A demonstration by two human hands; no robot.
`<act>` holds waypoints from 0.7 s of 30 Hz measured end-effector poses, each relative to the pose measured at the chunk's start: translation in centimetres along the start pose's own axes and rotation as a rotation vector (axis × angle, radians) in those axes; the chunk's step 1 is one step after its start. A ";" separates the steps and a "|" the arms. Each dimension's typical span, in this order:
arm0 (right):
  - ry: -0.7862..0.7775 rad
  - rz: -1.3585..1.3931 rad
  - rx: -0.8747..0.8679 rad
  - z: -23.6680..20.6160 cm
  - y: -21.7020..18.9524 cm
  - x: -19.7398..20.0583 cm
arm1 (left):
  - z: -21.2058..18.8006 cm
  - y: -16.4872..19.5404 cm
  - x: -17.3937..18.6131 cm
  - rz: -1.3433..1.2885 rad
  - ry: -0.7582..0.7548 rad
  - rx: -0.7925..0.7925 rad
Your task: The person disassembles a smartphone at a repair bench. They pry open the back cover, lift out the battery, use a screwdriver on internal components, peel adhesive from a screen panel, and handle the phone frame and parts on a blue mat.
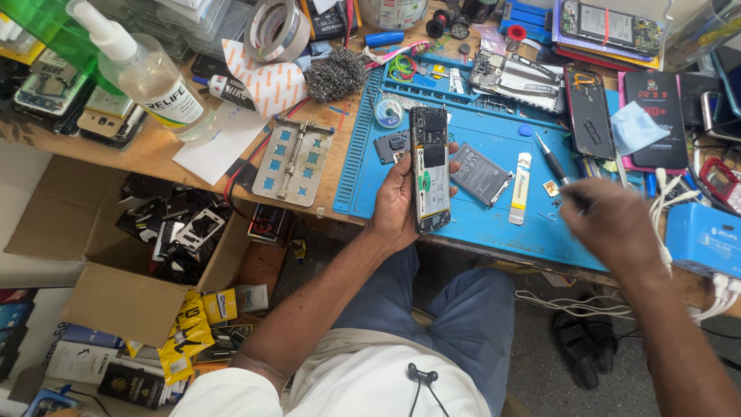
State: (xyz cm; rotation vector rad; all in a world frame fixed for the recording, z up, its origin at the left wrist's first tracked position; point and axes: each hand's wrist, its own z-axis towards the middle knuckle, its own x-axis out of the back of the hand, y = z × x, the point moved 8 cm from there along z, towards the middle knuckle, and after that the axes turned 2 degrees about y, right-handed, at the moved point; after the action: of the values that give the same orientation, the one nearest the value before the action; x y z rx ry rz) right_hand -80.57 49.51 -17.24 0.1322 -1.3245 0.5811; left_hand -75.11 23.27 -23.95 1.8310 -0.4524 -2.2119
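Left hand (397,202), frame centre, fingers clamped round one opened phone (430,170), back cover off, held upright over near edge of blue mat (478,224). Right hand (610,224), right of centre, blurred; finger state cannot tell; one screwdriver (553,157) just above it. On mat: one loose battery (480,174), one white tube (521,188), touching neither. Bare mat between phone and right hand. Cardboard box (116,301), lower left, full of dark phone parts. One clear bottle (150,73), upper left.
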 end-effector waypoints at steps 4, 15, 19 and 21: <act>0.166 0.031 -0.050 3.9 5.0 1.8 | -0.2 0.2 0.0 0.034 0.002 -0.016; 0.133 0.714 -0.070 4.3 -7.7 -1.3 | -0.1 1.1 -0.1 0.110 -0.014 -0.078; 0.014 1.027 -0.174 2.4 -13.6 -2.7 | -0.4 1.2 -0.3 0.174 0.015 -0.080; 0.026 1.134 -0.157 2.3 -15.0 -2.2 | -0.5 1.2 -0.6 0.200 0.021 -0.091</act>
State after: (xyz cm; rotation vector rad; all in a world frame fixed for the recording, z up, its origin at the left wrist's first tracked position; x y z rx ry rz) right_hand -75.77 35.06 -15.25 -0.8058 -1.3361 1.4042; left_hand -74.49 22.33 -23.00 1.6816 -0.4986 -2.0444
